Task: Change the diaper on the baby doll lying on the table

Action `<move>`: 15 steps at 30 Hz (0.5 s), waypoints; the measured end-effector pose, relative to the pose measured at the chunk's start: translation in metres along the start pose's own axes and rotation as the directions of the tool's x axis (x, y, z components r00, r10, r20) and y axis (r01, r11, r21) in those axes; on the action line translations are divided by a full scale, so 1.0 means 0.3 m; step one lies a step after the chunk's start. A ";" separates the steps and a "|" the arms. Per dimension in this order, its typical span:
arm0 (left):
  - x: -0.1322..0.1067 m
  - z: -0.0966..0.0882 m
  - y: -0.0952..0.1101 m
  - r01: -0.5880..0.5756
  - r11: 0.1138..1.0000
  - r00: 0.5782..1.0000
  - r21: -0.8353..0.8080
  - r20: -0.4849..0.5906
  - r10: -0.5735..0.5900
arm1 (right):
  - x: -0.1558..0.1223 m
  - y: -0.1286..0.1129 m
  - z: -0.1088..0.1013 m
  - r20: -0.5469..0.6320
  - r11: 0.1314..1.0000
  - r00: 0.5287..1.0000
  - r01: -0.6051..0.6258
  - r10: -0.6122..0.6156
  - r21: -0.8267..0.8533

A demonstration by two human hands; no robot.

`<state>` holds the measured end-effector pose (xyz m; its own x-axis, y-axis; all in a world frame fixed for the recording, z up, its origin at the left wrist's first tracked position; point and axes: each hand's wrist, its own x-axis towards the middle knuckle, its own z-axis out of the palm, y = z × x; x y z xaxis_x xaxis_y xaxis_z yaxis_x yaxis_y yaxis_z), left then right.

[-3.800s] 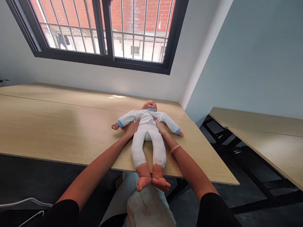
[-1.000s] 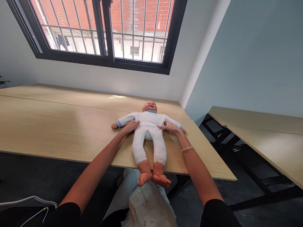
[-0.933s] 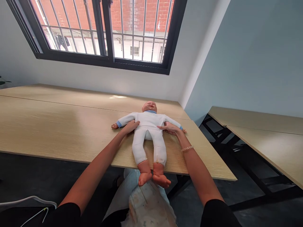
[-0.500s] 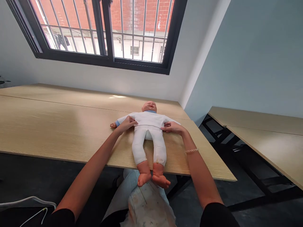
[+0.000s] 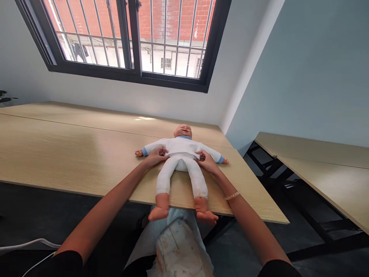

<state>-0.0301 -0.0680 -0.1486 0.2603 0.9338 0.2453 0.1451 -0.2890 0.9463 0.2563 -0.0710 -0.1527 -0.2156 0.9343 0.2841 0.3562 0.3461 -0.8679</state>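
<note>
A baby doll (image 5: pixel 182 165) lies on its back on the wooden table (image 5: pixel 95 161), head toward the window and feet over the near edge. It wears a white top (image 5: pixel 183 146) with blue collar and cuffs; its legs are white cloth, spread apart. At the top's lower hem on the left side, my left hand (image 5: pixel 158 155) is closed with the fingers pinching the fabric. Across from it, my right hand (image 5: pixel 206 161) pinches the hem on the right side. Both thumbs sit low, near the doll's hips.
A white patterned cloth or bag (image 5: pixel 181 246) rests on my lap below the table edge. To the right stands another wooden table (image 5: pixel 323 169) on a black frame. A barred window (image 5: pixel 129 38) is set in the wall behind. A white cable (image 5: pixel 31 242) runs at the lower left.
The doll's legs have spread wider apart. My right hand has shifted inward and turned at the hem, uncovering the doll's arm on that side. The left hand stays at its side of the top.
</note>
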 end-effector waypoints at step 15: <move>-0.077 0.029 0.010 0.024 1.000 0.982 0.001 -0.188 -0.023 | -0.052 -0.055 -0.020 0.019 0.994 0.995 -0.096 0.095 0.048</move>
<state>-0.0274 -0.0924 -0.1533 0.0731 0.9633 0.2582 0.1521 -0.2667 0.9517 0.2593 -0.0907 -0.1405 -0.1982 0.9612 0.1921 0.3316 0.2501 -0.9096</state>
